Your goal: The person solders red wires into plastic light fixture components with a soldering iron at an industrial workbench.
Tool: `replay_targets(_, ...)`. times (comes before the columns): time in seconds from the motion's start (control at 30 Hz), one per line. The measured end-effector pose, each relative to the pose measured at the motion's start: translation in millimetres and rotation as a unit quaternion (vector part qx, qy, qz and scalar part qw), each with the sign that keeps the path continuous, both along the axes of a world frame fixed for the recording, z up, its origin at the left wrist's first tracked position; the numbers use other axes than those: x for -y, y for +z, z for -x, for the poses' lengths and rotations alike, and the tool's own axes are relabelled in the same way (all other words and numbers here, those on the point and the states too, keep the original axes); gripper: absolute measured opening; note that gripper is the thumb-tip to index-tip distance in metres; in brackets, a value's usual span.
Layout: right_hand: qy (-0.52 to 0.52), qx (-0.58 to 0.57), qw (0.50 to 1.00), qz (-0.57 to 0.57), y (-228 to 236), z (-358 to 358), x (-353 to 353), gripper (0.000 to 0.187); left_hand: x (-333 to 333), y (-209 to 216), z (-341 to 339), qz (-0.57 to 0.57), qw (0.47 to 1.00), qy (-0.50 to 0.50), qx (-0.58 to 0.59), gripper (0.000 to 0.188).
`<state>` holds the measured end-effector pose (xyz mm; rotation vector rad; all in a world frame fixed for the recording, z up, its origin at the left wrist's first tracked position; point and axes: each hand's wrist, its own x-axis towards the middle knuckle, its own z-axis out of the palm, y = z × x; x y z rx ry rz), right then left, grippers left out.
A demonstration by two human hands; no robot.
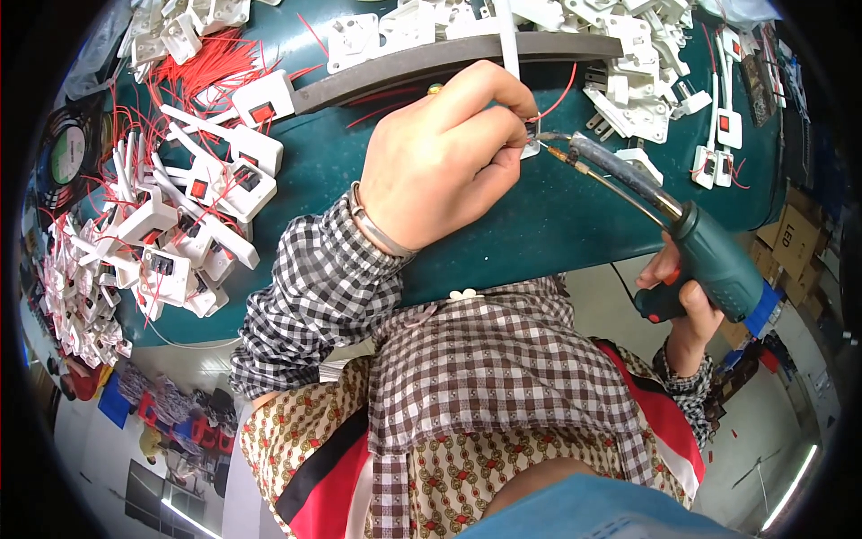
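My left hand (449, 162) is closed near the table's middle, its fingers pinched on a white plastic switch piece (508, 40) with a long narrow stem. A thin red wire (567, 94) curves off beside the fingertips. Most of the piece's switch end is hidden by my fingers. My right hand (691, 305) wraps round the grip of a green soldering gun (714, 256). Its metal barrel points up and left, and the tip (549, 137) is right at the switch end, touching or nearly touching it. A thin feed tube (611, 184) runs alongside the barrel.
A dark curved bar (404, 67) crosses the green table (575, 216) behind my left hand. Wired switch pieces (193, 207) pile up at left, beside red wires (215, 63). White plastic parts (637, 90) heap at back right. Cardboard boxes (795, 238) stand beyond the table's right edge.
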<state>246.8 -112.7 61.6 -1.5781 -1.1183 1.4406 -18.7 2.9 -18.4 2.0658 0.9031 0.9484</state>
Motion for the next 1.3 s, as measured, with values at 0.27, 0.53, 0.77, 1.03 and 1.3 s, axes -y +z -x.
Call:
replay_targets(0.27, 0.009, 0.016, 1.000, -0.006, 1.3, 1.5, -0.2, 0.067, 0.0, 1.9, -0.6, 0.003, 1.000, 0.001, -0.006, 0.013)
replay_targets(0.53, 0.011, 0.025, 1.000, -0.011, 1.8, 3.2, -0.7, 0.067, -1.0, 0.6, -0.3, 0.005, 1.000, -0.004, -0.006, 0.014)
replay_targets(0.77, 0.009, 0.051, 0.999, -0.007, 1.8, 1.6, 2.3, 0.069, -1.6, -0.2, -0.9, -0.003, 1.000, -0.003, -0.010, 0.014)
replay_targets(1.03, -0.008, 0.042, 0.999, -0.014, 2.1, -2.0, 3.0, 0.072, -0.7, 1.2, -1.1, -0.001, 1.000, 0.002, -0.013, 0.013)
replay_targets(1.3, 0.003, 0.028, 1.000, -0.003, 1.0, -0.8, 2.7, 0.069, -1.4, 1.1, -1.3, 0.007, 1.000, -0.002, -0.010, 0.013)
